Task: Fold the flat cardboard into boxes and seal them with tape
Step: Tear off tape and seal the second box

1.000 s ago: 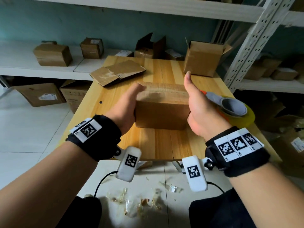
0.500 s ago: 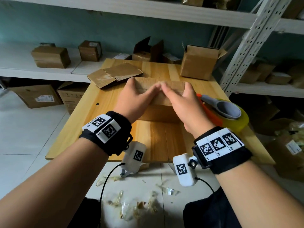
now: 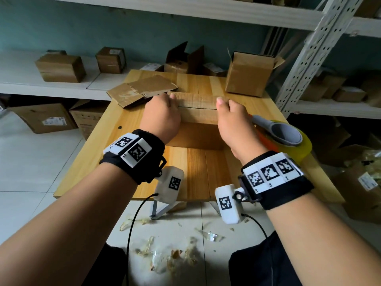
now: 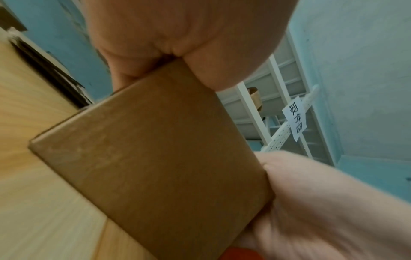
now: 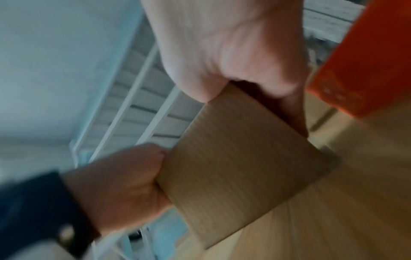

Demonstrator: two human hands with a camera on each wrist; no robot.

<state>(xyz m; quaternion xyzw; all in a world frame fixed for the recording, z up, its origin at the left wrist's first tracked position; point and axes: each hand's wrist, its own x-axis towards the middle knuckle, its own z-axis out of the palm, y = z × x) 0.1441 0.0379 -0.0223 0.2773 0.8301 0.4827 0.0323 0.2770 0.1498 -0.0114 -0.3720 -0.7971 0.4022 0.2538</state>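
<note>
A small brown cardboard box (image 3: 198,129) stands on the wooden table (image 3: 127,124), its top flaps closed with a seam across the middle. My left hand (image 3: 162,114) grips the box's left end, fingers curled over the top edge. My right hand (image 3: 228,118) grips the right end the same way, thumb on top. In the left wrist view the box's side (image 4: 155,149) fills the frame under my left hand (image 4: 177,52). The right wrist view shows the box (image 5: 240,158) blurred between both hands. A tape dispenser (image 3: 282,135) with an orange body, grey handle and yellowish roll lies right of the box.
Flat cardboard (image 3: 142,89) lies at the table's far left. An open box (image 3: 247,77) stands at the far right corner. Shelves behind hold more boxes (image 3: 60,68). A perforated metal upright (image 3: 309,58) rises at right. Tape scraps (image 3: 171,256) litter the floor.
A second ago both hands held the box's sides. They then came together on top, pressing the flaps down, and have now spread apart to the box's two ends.
</note>
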